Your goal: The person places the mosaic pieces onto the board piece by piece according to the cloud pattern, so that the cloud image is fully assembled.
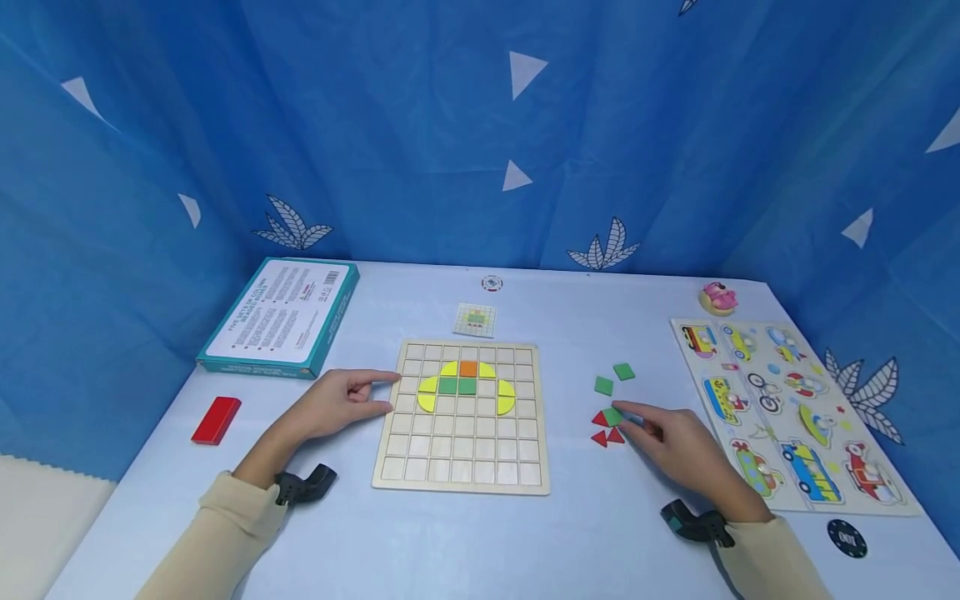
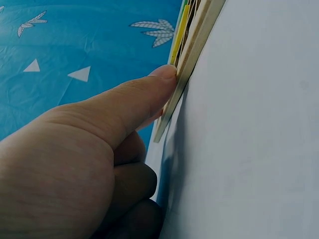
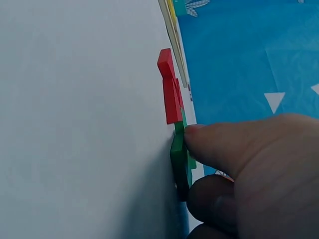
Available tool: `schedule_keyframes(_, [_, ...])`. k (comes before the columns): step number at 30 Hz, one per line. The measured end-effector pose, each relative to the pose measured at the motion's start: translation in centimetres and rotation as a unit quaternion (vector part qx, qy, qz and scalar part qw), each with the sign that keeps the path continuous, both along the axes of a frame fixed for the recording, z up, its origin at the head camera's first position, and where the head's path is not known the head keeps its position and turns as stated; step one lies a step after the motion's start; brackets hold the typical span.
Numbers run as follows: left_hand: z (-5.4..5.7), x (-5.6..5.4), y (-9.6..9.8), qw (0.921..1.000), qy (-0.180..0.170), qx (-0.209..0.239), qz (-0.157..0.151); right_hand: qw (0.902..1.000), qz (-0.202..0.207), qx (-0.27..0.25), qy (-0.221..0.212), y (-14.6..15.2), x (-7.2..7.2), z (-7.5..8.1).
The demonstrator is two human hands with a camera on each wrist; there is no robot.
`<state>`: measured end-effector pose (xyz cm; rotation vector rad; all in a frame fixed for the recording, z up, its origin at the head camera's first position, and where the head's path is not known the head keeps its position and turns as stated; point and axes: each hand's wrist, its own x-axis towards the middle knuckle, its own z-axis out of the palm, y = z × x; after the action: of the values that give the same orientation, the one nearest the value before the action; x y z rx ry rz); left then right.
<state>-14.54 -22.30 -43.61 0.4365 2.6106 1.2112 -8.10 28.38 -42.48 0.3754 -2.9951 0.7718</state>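
Observation:
My left hand (image 1: 330, 406) is at the left edge of a wooden grid board (image 1: 461, 473), thumb and index fingertips touching its rim a little apart. In the left wrist view, the thumb (image 2: 132, 99) rests on the board's rim (image 2: 197, 42). On the board sit yellow curved tiles (image 1: 427, 403), an orange square tile (image 1: 468, 368) and two green square tiles (image 1: 447, 386). Right of the board, my right hand (image 1: 675, 442) pinches a green square tile (image 1: 612, 416) between thumb and index finger. Red triangle tiles (image 1: 599, 438) lie right beside it, and two more green square tiles (image 1: 603, 385) lie farther back.
A small pattern card (image 1: 475, 320) lies behind the board. At the left are a teal-edged box (image 1: 277, 317) and a red block (image 1: 216, 420). A vehicle puzzle board (image 1: 787, 417), a pink figure (image 1: 718, 297) and a black chip (image 1: 847, 538) are at the right.

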Motion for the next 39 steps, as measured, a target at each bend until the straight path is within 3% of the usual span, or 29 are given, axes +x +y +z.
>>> schedule_keyframes(12, [0.2, 0.1, 0.0, 0.9999, -0.004, -0.008, 0.006, 0.9991, -0.022, 0.036, 0.004, -0.7, 0.3, 0.4])
schedule_keyframes(22, [0.3, 0.1, 0.1, 0.9999, -0.004, -0.007, 0.006, 0.9938, -0.016, 0.104, 0.036, -0.9, 0.3, 0.6])
schedule_keyframes(31, [0.1, 0.0, 0.2, 1.0000, 0.001, -0.003, 0.000, 0.9965, -0.014, 0.052, 0.064, -0.7, 0.0, 0.4])
schedule_keyframes(39, [0.1, 0.2, 0.1, 1.0000, 0.004, -0.001, 0.002, 0.9961, 0.037, 0.033, 0.073, -3.8, -1.4, 1.7])
